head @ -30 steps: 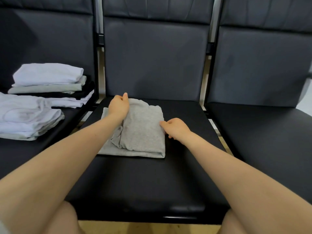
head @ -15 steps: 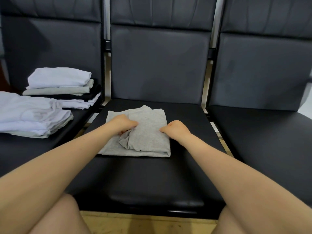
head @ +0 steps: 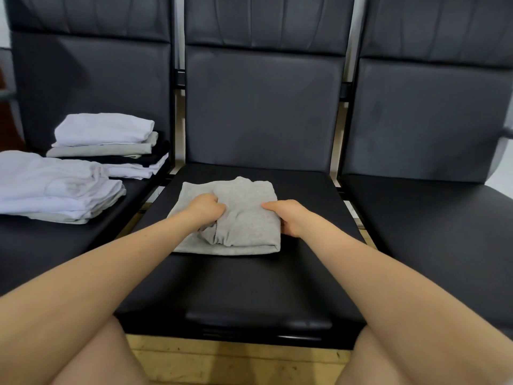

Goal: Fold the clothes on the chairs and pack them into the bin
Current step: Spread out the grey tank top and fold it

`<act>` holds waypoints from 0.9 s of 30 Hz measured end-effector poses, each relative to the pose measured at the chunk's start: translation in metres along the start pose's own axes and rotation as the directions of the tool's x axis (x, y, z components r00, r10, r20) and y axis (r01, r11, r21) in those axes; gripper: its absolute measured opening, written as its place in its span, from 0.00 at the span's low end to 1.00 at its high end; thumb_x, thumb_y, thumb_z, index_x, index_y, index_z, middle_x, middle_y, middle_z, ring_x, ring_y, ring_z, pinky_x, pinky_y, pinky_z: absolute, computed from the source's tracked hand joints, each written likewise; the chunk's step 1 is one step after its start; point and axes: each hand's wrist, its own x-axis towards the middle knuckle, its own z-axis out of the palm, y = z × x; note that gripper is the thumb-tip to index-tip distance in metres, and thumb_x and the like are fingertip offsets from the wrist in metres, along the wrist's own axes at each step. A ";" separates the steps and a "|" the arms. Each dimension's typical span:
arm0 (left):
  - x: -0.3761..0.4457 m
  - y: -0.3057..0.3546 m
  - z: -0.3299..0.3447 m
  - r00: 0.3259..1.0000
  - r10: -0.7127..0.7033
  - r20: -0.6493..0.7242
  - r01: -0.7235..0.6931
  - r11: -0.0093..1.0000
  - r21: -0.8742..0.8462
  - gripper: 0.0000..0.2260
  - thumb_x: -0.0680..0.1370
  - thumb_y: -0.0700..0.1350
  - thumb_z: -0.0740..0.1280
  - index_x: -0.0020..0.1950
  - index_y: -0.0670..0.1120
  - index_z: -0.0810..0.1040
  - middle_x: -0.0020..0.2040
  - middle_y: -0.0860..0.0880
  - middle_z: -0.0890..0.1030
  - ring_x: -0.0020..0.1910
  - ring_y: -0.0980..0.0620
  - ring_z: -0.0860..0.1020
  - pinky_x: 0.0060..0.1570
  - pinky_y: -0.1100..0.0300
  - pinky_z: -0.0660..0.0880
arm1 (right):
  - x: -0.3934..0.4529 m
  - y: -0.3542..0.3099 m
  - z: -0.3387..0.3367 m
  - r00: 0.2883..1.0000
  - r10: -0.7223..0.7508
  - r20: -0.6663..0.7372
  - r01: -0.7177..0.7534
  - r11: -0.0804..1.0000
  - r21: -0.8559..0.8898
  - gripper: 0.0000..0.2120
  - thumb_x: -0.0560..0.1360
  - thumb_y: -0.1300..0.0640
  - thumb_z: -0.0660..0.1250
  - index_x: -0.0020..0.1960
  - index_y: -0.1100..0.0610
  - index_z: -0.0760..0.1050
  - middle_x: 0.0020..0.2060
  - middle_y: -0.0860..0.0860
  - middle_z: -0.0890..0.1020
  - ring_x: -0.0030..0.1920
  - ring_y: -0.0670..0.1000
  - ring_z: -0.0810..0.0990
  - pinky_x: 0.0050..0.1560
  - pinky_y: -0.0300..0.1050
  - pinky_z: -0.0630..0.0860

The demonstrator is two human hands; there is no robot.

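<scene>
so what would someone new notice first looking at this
Two bare arms reach in to a folded grey garment on the middle chair seat, left hand bunching its left part, right hand holding its right edge. Next, two stacks of folded clothes sit on the left chair.

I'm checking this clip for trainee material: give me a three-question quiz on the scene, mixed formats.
1. True or false: the folded grey cotton garment lies on the middle black padded chair.
2. Which hand grips a bunched fold of it? A) left hand B) right hand
3. Fill in: the two stacks of folded clothes sit on the ____ chair.

Key: 1 true; 2 A; 3 left.
</scene>
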 end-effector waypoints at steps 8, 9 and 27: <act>0.000 -0.007 -0.005 0.999 0.035 0.019 -0.032 0.992 -0.123 0.12 0.78 0.46 0.62 0.36 0.44 0.74 0.35 0.46 0.77 0.28 0.51 0.72 0.27 0.62 0.70 | -0.013 -0.028 -0.017 0.962 -0.202 -0.183 0.199 0.979 -0.036 0.10 0.73 0.57 0.68 0.51 0.61 0.78 0.45 0.57 0.84 0.44 0.55 0.83 0.46 0.49 0.81; 0.000 -0.006 -0.005 1.000 0.001 0.020 0.003 0.979 -0.202 0.11 0.79 0.47 0.62 0.39 0.44 0.75 0.36 0.47 0.77 0.29 0.51 0.72 0.27 0.62 0.70 | -0.015 -0.031 -0.017 0.957 -0.219 -0.190 0.210 0.975 -0.069 0.12 0.73 0.56 0.68 0.53 0.61 0.78 0.46 0.57 0.84 0.45 0.55 0.83 0.50 0.51 0.80; 0.016 -0.022 -0.016 0.988 -0.153 -0.016 0.120 0.830 -0.544 0.07 0.78 0.45 0.62 0.42 0.44 0.72 0.48 0.44 0.75 0.47 0.47 0.74 0.44 0.55 0.71 | -0.001 -0.010 0.034 0.979 -0.182 -0.092 0.103 0.831 -0.546 0.18 0.77 0.44 0.60 0.46 0.58 0.78 0.33 0.49 0.77 0.29 0.47 0.72 0.26 0.40 0.65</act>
